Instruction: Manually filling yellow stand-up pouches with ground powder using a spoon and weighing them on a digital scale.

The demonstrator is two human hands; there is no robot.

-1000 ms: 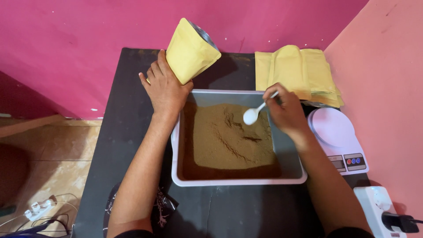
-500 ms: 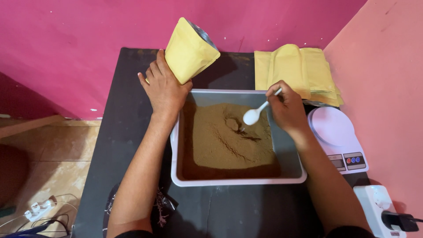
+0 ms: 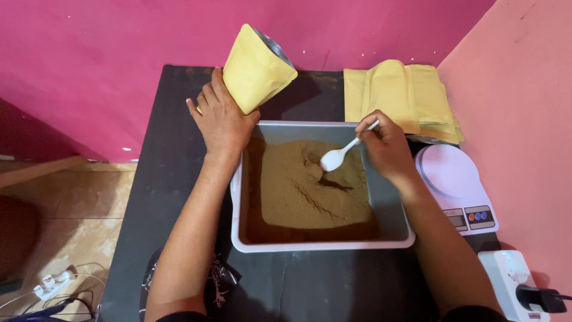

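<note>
Powder [image 3: 310, 191], brown and fine, fills the grey tray [image 3: 322, 244] in the middle of the black counter [image 3: 149, 197]. The left hand [image 3: 221, 119] grips a yellow pouch [image 3: 256, 68] just behind the tray, mouth open and tilted. The right hand [image 3: 387, 146] is closed around a white spoon [image 3: 339, 155], its bowl just above the powder. More yellow pouches [image 3: 405, 95] lie behind the tray. A white scale [image 3: 456, 185] sits right of the tray.

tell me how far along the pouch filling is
Done: the yellow pouch is open and held up by the left hand. In hand: the right hand holds a white spoon just above the brown powder. Left: the stack of flat pouches and the bare scale.
</note>
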